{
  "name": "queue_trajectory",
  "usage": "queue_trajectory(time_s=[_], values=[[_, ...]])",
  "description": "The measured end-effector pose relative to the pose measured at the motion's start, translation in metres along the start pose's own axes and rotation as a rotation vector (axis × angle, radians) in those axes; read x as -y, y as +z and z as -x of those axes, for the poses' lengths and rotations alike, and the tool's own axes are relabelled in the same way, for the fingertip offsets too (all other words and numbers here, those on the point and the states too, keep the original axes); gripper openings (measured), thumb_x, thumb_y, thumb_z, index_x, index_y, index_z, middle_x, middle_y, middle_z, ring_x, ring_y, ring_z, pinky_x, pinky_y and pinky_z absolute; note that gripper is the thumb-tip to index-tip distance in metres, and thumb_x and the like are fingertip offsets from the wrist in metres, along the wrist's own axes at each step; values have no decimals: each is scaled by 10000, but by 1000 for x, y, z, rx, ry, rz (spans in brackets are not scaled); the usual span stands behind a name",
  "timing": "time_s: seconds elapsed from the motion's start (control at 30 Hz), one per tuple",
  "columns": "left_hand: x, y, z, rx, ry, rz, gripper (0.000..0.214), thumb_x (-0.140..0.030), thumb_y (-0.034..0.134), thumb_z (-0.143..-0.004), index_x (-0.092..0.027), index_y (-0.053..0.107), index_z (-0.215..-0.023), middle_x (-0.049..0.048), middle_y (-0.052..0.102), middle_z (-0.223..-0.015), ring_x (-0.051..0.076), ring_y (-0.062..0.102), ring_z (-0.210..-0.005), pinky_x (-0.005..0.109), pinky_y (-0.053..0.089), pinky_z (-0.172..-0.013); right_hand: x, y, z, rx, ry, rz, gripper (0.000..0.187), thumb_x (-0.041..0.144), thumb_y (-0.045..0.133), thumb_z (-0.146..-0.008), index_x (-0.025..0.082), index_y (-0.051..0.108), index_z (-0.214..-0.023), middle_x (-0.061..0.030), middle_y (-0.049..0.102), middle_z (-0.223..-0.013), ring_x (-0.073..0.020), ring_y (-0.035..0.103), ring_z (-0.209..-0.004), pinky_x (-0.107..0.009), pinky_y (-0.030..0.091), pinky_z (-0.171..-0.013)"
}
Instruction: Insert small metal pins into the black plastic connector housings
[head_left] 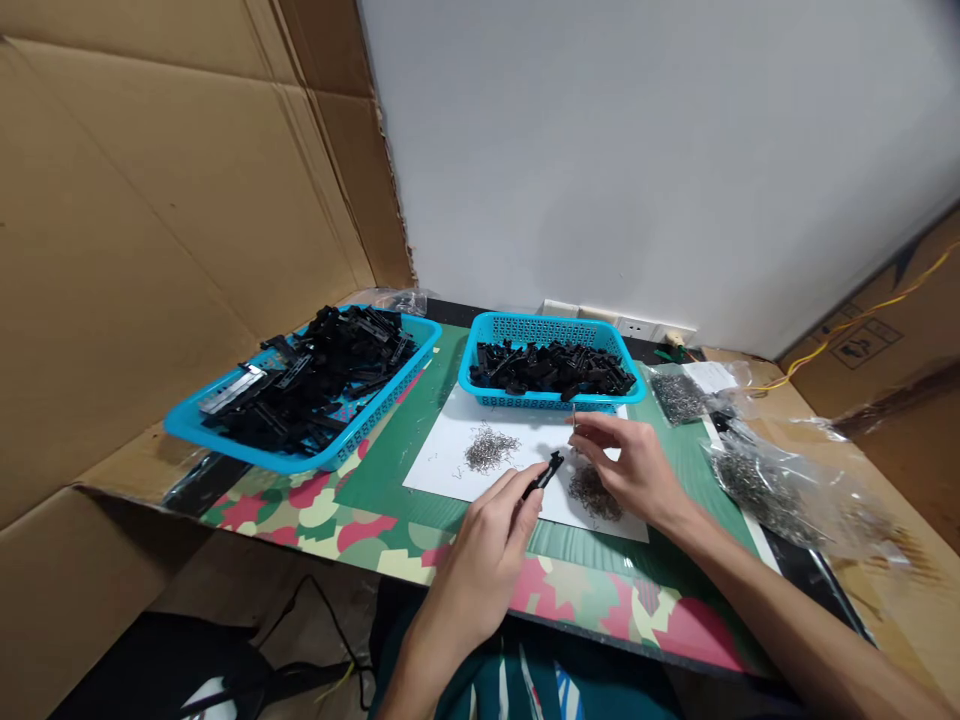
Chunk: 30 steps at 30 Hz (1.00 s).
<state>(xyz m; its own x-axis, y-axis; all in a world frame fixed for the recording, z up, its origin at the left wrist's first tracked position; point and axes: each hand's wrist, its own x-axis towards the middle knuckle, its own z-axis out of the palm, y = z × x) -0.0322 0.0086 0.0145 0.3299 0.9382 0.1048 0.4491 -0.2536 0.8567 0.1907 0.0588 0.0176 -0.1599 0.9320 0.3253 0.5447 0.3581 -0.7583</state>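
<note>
My left hand (pixel 491 540) is closed round a slim black plastic part (pixel 553 466), whose notched end sticks out past the fingertips. To its right, my right hand (pixel 626 462) pinches a thin metal piece (pixel 574 416) that points upward; its exact kind is too small to tell. A pile of small bent wire pieces (pixel 594 492) lies under my right hand, partly hidden by it. Another pile of small wire pieces (pixel 489 449) rests farther left on the white paper sheet (pixel 431 468). The two hands are a short way apart, above the paper.
Behind the paper stands a blue basket (pixel 555 400) of black parts. A larger blue basket (pixel 375 420) at left holds more. Plastic bags of metal pieces (pixel 757 490) lie at right. Cardboard (pixel 150 180) walls the left side; a power strip (pixel 637 328) runs along the wall.
</note>
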Motion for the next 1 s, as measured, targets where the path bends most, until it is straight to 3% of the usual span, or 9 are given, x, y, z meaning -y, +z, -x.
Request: queue_trajectory(time_s=[0.17, 0.3, 0.43, 0.57, 0.67, 0.8, 1.0], values=[[3, -3, 0, -275, -43, 185, 355, -468, 480, -1088, -272, 573, -1369, 62, 672, -1097, 223, 664, -1023, 327, 538, -894, -14, -17, -7, 180, -144, 476, 304, 152, 499, -1045, 211, 779, -1148, -103, 743, -942, -281, 650, -913, -389, 508, -780], [8, -2, -3, -444, -38, 291, 225, -434, 497, -1085, -256, 587, -1189, 38, 616, -1028, 188, 607, -956, 291, 500, -846, -18, -20, -10, 248, -151, 542, 257, 166, 550, -1046, 209, 804, -1060, -117, 733, -981, -299, 616, -914, -432, 480, -825], [9, -2, -6, -466, -42, 369, 207, -421, 487, -1089, -246, 593, -1115, 29, 591, -994, 178, 588, -911, 282, 471, -792, -4, -8, -10, 247, -132, 421, 188, 191, 618, -1028, 222, 794, -1088, -99, 734, -1008, -291, 640, -951, -415, 485, -830], [8, -3, -6, -460, -40, 379, 196, -404, 490, -1087, -239, 595, -1105, 25, 591, -983, 173, 572, -874, 281, 448, -757, 20, 22, -12, 245, -128, 324, 131, 239, 662, -1019, 233, 792, -1000, -51, 753, -987, -222, 670, -917, -334, 488, -806], [8, -4, -6, -446, -29, 396, 192, -395, 495, -1084, -233, 599, -1083, 15, 583, -967, 154, 528, -788, 272, 430, -712, 31, 42, -16, 236, -67, 254, 103, 250, 711, -981, 222, 796, -929, -44, 750, -930, -225, 657, -904, -331, 458, -808], [11, -5, -5, -436, -25, 430, 196, -386, 497, -1079, -226, 607, -1059, 5, 590, -944, 143, 481, -717, 261, 410, -667, 29, 52, -20, 252, -7, 275, 74, 155, 750, -904, 209, 781, -865, -42, 731, -896, -234, 629, -882, -339, 425, -813], [13, -7, -4, -377, -29, 377, 224, -384, 510, -1068, -221, 665, -1064, 19, 644, -944, 165, 517, -748, 275, 391, -678, 16, 51, -16, 307, -30, 236, 102, 124, 676, -941, 200, 720, -890, -69, 691, -983, -259, 597, -977, -351, 437, -866]])
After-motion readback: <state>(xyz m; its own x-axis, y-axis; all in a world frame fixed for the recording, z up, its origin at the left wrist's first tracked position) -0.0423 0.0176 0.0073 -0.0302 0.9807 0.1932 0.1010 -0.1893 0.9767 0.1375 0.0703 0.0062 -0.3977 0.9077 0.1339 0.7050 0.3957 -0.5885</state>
